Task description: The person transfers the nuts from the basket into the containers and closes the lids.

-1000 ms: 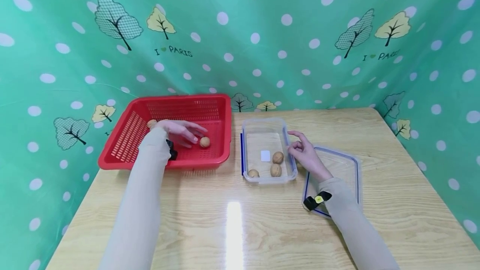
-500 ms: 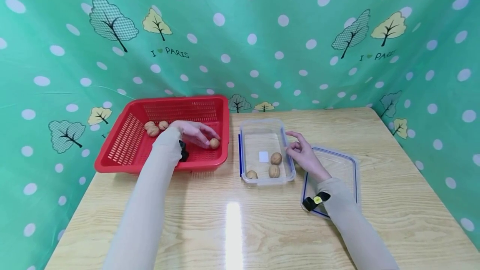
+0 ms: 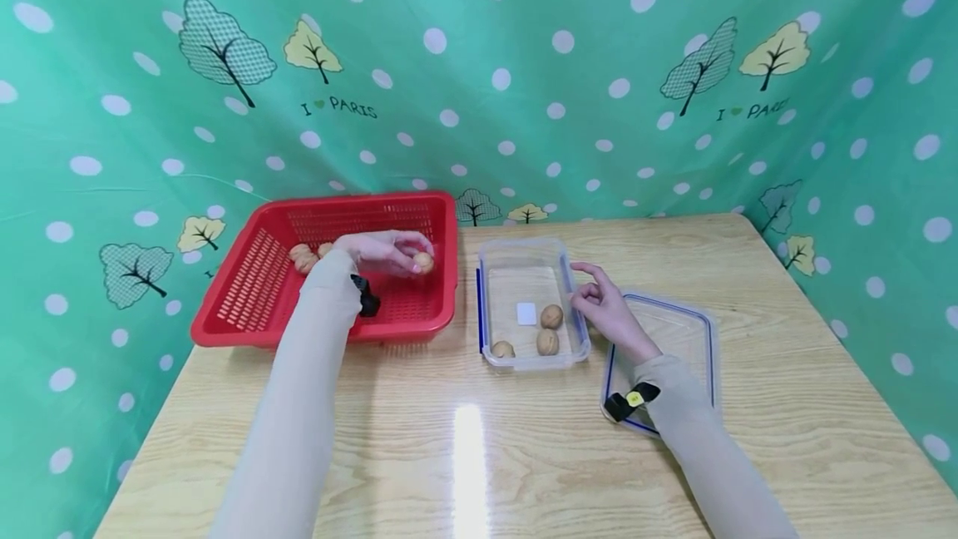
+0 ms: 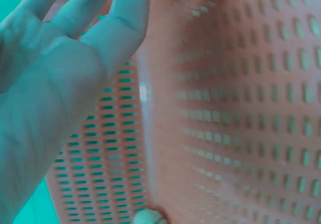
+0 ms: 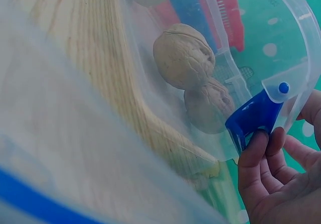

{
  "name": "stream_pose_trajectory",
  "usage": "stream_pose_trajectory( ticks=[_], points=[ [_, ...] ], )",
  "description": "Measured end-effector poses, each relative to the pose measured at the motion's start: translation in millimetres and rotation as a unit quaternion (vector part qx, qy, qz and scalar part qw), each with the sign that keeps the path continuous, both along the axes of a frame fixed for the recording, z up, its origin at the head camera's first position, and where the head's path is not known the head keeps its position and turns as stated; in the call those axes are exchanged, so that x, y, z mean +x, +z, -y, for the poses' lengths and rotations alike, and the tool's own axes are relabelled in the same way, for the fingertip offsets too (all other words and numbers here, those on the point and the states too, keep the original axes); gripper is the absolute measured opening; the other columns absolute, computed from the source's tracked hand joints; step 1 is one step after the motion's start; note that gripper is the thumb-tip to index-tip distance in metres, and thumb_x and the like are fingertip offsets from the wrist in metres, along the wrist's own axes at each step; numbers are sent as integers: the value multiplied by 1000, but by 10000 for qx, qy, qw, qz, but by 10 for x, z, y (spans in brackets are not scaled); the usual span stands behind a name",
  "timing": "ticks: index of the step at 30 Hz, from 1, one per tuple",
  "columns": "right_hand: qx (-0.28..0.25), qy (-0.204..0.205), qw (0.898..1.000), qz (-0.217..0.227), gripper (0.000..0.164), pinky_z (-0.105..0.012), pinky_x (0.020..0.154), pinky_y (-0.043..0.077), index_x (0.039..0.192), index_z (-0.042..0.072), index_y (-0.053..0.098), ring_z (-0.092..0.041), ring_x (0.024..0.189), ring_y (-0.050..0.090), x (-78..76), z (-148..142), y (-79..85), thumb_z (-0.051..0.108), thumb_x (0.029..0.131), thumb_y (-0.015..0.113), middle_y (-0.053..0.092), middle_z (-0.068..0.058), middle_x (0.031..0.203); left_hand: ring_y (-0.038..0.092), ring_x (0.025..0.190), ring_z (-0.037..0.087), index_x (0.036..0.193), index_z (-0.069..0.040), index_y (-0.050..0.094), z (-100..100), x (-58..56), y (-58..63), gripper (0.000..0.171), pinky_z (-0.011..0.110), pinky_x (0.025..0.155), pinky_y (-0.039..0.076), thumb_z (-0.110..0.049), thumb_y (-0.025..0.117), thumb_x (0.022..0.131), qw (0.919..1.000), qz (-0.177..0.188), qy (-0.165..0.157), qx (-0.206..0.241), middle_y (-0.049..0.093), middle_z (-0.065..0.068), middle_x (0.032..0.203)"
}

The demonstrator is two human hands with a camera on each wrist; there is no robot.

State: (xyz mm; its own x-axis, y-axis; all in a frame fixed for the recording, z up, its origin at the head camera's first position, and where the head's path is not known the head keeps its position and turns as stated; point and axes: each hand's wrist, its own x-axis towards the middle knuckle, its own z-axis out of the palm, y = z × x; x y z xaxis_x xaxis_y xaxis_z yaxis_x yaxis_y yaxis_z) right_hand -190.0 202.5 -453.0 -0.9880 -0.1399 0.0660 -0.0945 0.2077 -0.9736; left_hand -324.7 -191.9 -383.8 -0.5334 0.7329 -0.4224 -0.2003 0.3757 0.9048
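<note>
My left hand (image 3: 385, 251) pinches a walnut (image 3: 423, 263) between thumb and fingers, over the right part of the red basket (image 3: 247, 338). In the left wrist view, the left hand's (image 4: 95, 28) fingertips and that walnut are out of the picture. More walnuts (image 3: 302, 259) lie at the basket's left, partly behind the sleeve. My right hand (image 3: 604, 306) holds the right side of a clear plastic food container (image 3: 526, 252). Seen from the right wrist, its fingers grip at the blue latch (image 5: 256, 116) and rim. Three walnuts (image 3: 548, 343) rest inside the container.
A clear lid with a blue seal (image 3: 681, 331) lies on the wooden table (image 3: 404, 456), partly under the right forearm. A white square (image 3: 526, 314) shows in the container. Behind the table hangs a green dotted cloth (image 3: 516, 131).
My left hand moved right across the basket to the walnut, closed its fingers on it and has raised it slightly. The right hand has stayed at the container.
</note>
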Motion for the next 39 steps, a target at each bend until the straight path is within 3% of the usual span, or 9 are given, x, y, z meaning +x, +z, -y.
stream_pose_trajectory(
  ticks=[6,10,19,26,33,39],
  points=[
    [-70,92,9998,138,53,-21,56,39,143,-2,34,-11,65,48,84,51,179,-5,94,52,54,-11,85,48,115,32,131,7,40,13,29,211,42,46,102,40,1,57,93,9988,-336,267,247,49,20,125],
    [-9,103,9999,40,54,-22,56,40,145,1,33,-10,66,48,41,27,89,-2,95,53,55,-10,87,52,113,29,130,6,42,50,70,311,37,36,95,48,3,55,94,9967,-443,478,479,52,15,122],
    [47,8,10000,71,55,-22,57,41,146,5,34,-10,68,49,22,15,10,0,95,53,55,-11,88,56,106,28,126,7,47,42,167,389,35,32,89,50,3,57,93,9919,-951,657,518,57,14,116],
    [84,-89,9999,43,55,-21,57,42,146,7,36,-10,68,51,21,36,16,1,95,54,55,-11,89,55,105,28,123,-2,55,-28,277,447,32,31,89,50,-6,63,92,9839,-1538,855,326,57,13,115],
    [42,-61,9999,122,54,-21,58,41,146,6,35,-10,68,50,16,33,19,0,95,53,55,-12,89,52,112,32,126,0,53,-186,372,454,37,33,92,48,-10,64,92,9778,-1651,1278,197,56,13,121],
    [-66,-25,9997,217,54,-23,58,43,144,1,36,-12,68,52,71,71,166,-4,94,53,55,-14,88,52,108,25,126,-3,55,-386,450,523,37,43,96,45,-12,65,92,9738,-1971,1103,251,56,11,118]
  ],
)
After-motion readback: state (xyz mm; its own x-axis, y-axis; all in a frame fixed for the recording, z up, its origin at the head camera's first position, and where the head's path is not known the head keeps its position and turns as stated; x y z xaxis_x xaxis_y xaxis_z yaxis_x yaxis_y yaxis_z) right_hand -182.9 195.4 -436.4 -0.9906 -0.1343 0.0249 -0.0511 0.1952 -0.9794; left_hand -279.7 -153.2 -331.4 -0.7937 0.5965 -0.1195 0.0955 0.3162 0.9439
